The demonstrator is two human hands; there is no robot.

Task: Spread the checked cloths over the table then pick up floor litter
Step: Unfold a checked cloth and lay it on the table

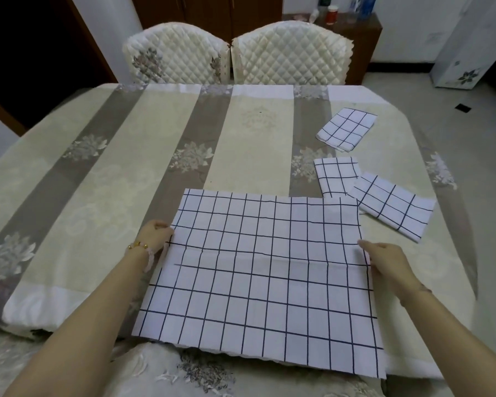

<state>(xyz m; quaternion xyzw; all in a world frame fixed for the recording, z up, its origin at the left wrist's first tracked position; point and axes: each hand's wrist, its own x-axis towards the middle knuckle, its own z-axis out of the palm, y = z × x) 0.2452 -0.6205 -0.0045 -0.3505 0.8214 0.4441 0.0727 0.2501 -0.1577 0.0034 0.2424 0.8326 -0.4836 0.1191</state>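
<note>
**Open cloth held by both side edges**

Checked cloth [264, 270] lies unfolded at the near side of the table [112, 167], its near edge hanging past the rim. Left hand [155, 236] pinches its left edge, right hand [387, 262] its right edge, prob. to pull it flat & square. Three folded cloths [337, 176] sit just beside its far-right corner. Free room is to the left & far side, w/ chairs [289, 53] beyond.

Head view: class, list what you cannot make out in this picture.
Floor litter: head view, table hides most of the floor.
Bottles: cut off by the top edge, labels blurred.
Middle folded cloth: near corner hidden by the nearest folded cloth.
Right hand: grip on spread cloth unclear.
</note>
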